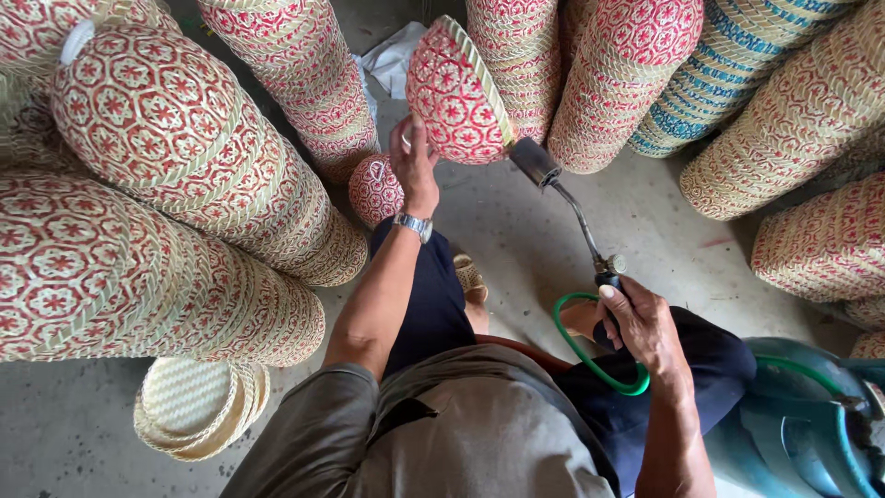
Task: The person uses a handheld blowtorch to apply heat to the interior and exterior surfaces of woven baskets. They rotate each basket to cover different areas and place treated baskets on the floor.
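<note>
The left hand [414, 159] is raised in the middle of the scene, its fingers clamped on the near edge of a red-and-cream woven basket [456, 92], which it holds tilted in the air with the patterned bottom facing left and the pale rim facing right. A metal watch [414, 224] sits on that wrist. The right hand [641, 323] is closed around the handle of a gas torch [576, 212]; the torch's thin metal neck runs up and to the left, and its dark nozzle sits just beside the basket's rim, close enough that I cannot tell whether they touch. A green hose [583, 350] loops from under the right hand toward a blue-green gas cylinder [802, 420] at the near right. Tall stacks of similar red-patterned baskets [184, 166] lean in from the left and across the far side, with one blue-patterned stack [728, 74] at the far right. A small stack of plain pale baskets [198, 406] rests on the concrete floor [516, 231] at the near left.
</note>
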